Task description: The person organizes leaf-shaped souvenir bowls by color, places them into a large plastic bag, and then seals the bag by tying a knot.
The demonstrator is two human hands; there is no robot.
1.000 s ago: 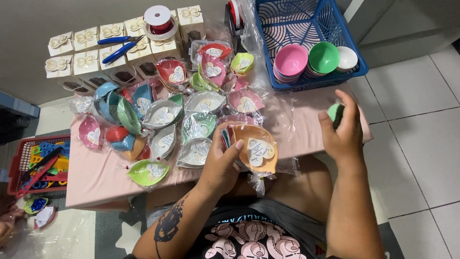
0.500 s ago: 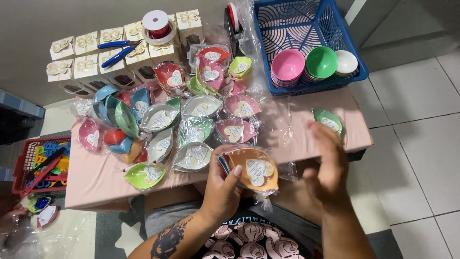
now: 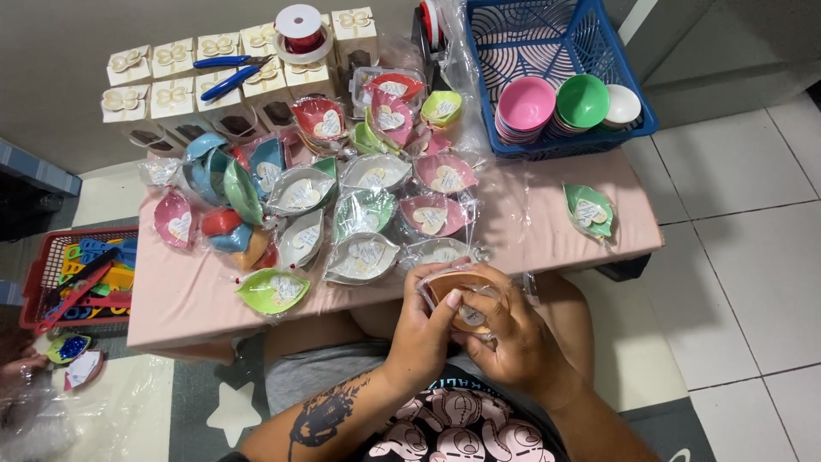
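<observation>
Both hands are on that orange leaf-shaped dish (image 3: 462, 295) now, just off the near table edge. Left hand (image 3: 423, 329) pinches its rim, and the right hand (image 3: 513, 338), which a second ago was out at 2 o'clock by the green wrapped dish (image 3: 590, 210), has come back to cup it. So the green one's set down, and the orange one's being wrapped.

The orange dish (image 3: 462, 291) between the left hand (image 3: 425, 329) and the right hand (image 3: 513, 338) looks like smooth plastic, inside a clear, shiny film wrap. The other wrapped dishes (image 3: 363, 257) on the table have the same glossy film with bright reflections. The table cover (image 3: 184, 299) is pink and matt, like cloth. The blue basket (image 3: 547, 34) is plastic mesh, and the bowls (image 3: 581, 101) in it are smooth, slightly glossy plastic. The small boxes (image 3: 171, 103) look like matt cardboard.
</observation>
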